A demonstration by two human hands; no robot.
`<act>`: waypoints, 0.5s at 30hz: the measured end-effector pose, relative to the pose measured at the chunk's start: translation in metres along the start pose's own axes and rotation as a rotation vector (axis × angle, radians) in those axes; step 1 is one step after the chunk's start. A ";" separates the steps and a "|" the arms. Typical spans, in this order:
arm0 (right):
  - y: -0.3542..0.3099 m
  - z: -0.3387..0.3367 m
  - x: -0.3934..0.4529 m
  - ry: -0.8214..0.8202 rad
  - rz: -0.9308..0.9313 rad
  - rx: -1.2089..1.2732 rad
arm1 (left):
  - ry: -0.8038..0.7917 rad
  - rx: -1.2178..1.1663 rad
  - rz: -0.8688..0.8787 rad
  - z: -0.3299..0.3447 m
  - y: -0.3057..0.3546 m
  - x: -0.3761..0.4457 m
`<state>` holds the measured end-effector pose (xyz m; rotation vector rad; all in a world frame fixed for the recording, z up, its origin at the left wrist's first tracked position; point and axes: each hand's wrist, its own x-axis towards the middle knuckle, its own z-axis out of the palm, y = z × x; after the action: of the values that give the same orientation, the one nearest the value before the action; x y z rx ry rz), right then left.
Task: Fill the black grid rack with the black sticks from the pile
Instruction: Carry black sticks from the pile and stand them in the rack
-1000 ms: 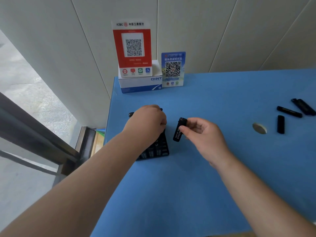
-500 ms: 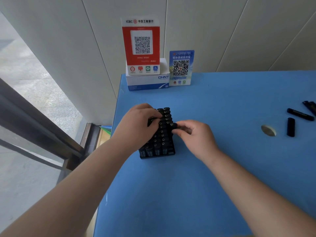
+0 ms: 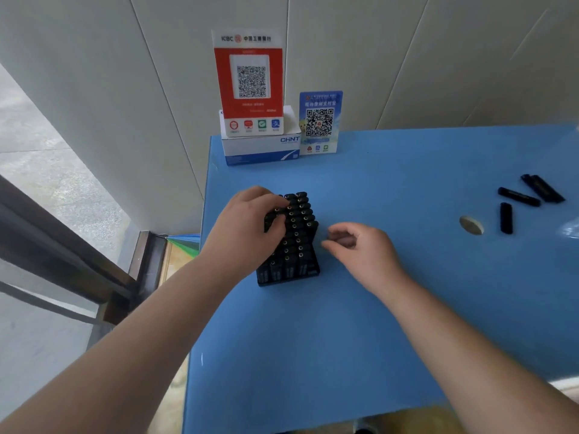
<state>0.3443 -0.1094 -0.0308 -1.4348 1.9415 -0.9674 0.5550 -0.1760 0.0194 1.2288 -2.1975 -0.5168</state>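
**Rack nearly full, a few sticks left**

The black grid rack [image 3: 289,270] stands near the left edge of the blue bench [image 3: 391,308], most of its visible slots holding upright black sticks [image 3: 299,220]. The left hand [image 3: 247,227] rests on the stick tops, fingers curled over them. The right hand [image 3: 360,249] hovers just right of the rack, its grip loosely curled and holding nothing. A few loose sticks [image 3: 518,197] lie far right, still to load.
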 end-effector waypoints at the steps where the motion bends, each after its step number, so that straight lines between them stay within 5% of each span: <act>1: 0.002 -0.004 -0.004 0.020 0.005 -0.009 | -0.002 0.017 0.019 0.000 0.002 0.001; 15: 0.033 -0.168 -0.097 0.340 -0.016 -0.419 | -0.101 0.059 0.298 0.065 0.118 -0.020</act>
<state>0.2247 0.0284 0.0439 -1.5887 2.5012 -0.8905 0.4458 -0.0957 0.0317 0.8973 -2.4413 -0.4013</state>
